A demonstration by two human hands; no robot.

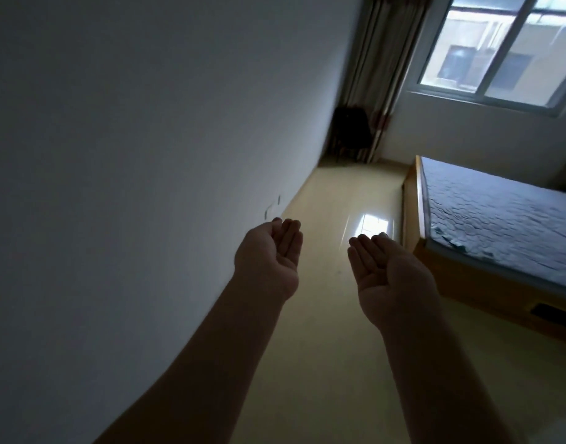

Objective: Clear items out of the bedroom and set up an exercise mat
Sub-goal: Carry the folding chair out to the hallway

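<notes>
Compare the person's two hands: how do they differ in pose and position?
The left hand is more cupped and tilted; the right hand lies flatter, palm up. The left hand is beside the wall; the right hand is nearer the bed. Both are open and hold nothing.

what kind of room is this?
Most likely a bedroom. A wood-framed bed with a quilted mattress stands at the right, a curtain hangs beside a window on the far wall, and a dark chair sits in the corner. Both hands are empty.
</notes>
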